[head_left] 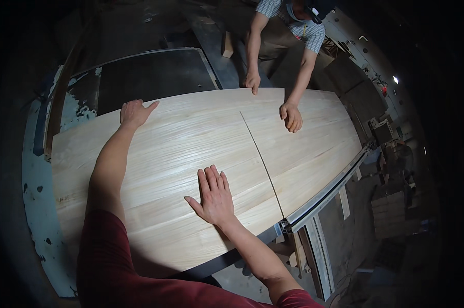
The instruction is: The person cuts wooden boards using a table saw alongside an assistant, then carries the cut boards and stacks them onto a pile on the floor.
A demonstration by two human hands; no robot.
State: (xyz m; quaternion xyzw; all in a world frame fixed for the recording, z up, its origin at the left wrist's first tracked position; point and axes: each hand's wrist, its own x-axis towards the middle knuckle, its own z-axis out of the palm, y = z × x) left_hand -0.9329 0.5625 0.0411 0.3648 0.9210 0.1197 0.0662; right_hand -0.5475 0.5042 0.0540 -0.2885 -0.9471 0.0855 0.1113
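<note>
A wide, pale wooden board [165, 149] lies flat in front of me, with a thin dark slit [263, 161] running from its near edge toward the far side. My left hand [134, 114] is at the board's far left edge, its fingers bent over the edge and partly hidden, the thumb stretched to the right. Left of the slit, my right hand [214, 199] lies flat on the wood, fingers extended and thumb apart. A co-worker across from me has one hand [252, 82] on the far edge and the other hand [291, 117] resting on the board right of the slit.
Under the board is a machine table with a worn pale-blue surface [34, 205] and a dark panel [155, 74]. A metal rail [327, 190] runs along the board's right near edge. Below it, a slatted metal bar [319, 256] slopes down. A small wood block [227, 45] stands beyond the board.
</note>
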